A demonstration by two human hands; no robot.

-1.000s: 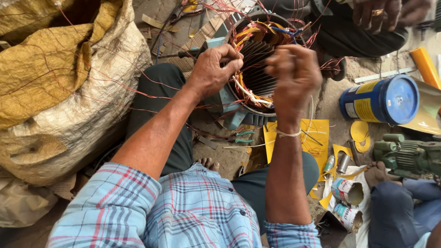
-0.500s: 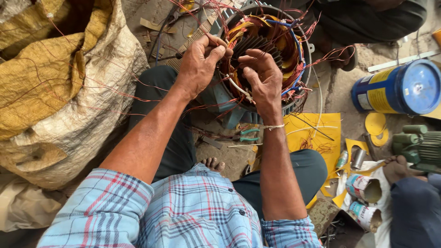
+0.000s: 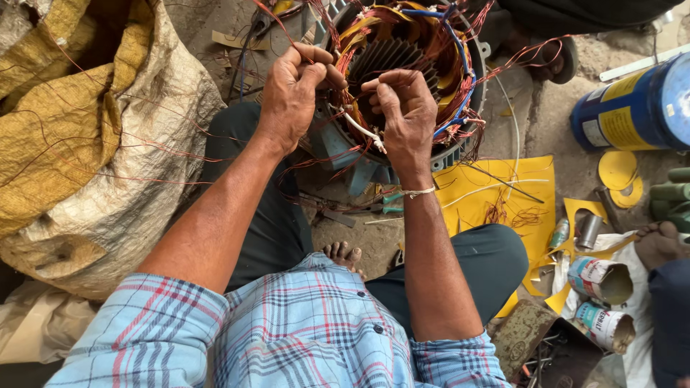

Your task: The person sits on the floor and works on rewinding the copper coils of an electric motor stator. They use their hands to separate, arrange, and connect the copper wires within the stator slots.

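Note:
A round motor stator lies on the ground in front of me, its core wound with copper wire and yellow, blue and red sleeves. My left hand pinches a bundle of thin copper wires at the stator's near left rim. My right hand is closed on a white sleeved lead and copper strands at the near edge of the winding. Loose reddish copper wire trails from the stator over my knees.
A large woven sack fills the left. Yellow insulation sheets lie right of my leg, with a blue and yellow can, small open tins and another person's foot further right.
The view has moved closer to the stator. My right hand came down from a raised fist onto the winding, and both hands now grip wires at its near rim.

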